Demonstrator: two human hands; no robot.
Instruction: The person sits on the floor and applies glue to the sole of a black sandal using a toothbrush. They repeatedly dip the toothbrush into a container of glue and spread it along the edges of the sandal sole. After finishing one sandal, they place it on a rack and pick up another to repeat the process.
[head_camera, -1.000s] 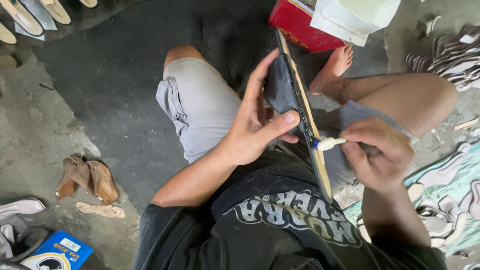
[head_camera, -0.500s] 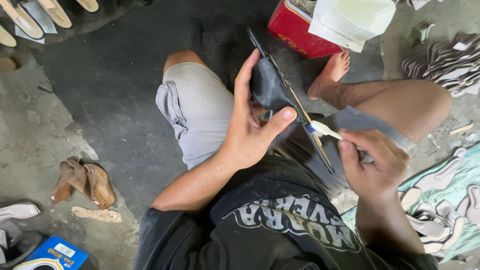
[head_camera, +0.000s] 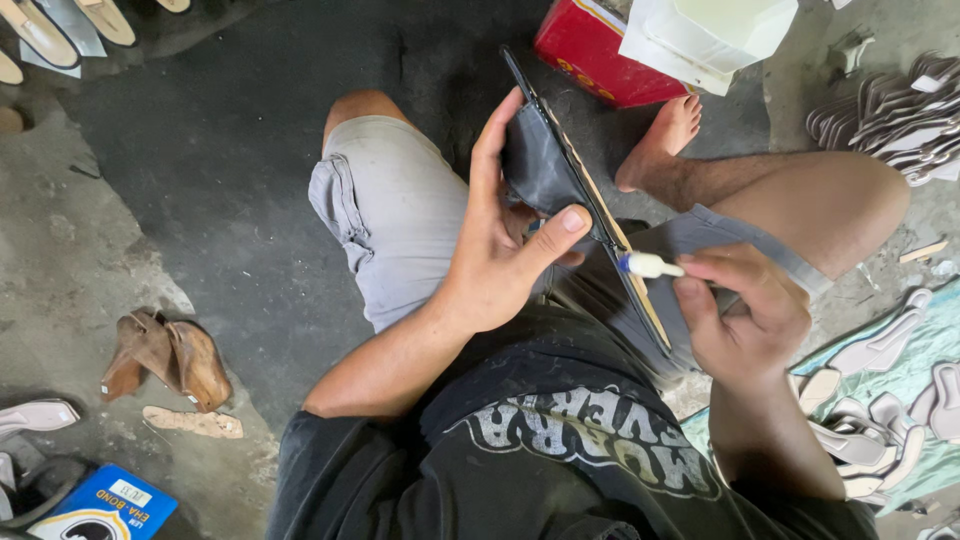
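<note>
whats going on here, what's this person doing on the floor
A person sits on a concrete floor with a dark sandal held on edge in the left hand, thumb pressed near its tan sole edge. The right hand holds a small white-tipped brush against that edge. A red box and a white container stand by the bare foot; loose soles lie to the right.

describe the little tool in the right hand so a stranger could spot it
Start at the long dark shoe sole held on edge over the lap by the left hand. Against its tan edge sits a small white-tipped applicator, pinched in the right hand: the only white thing touching the sole.
</note>
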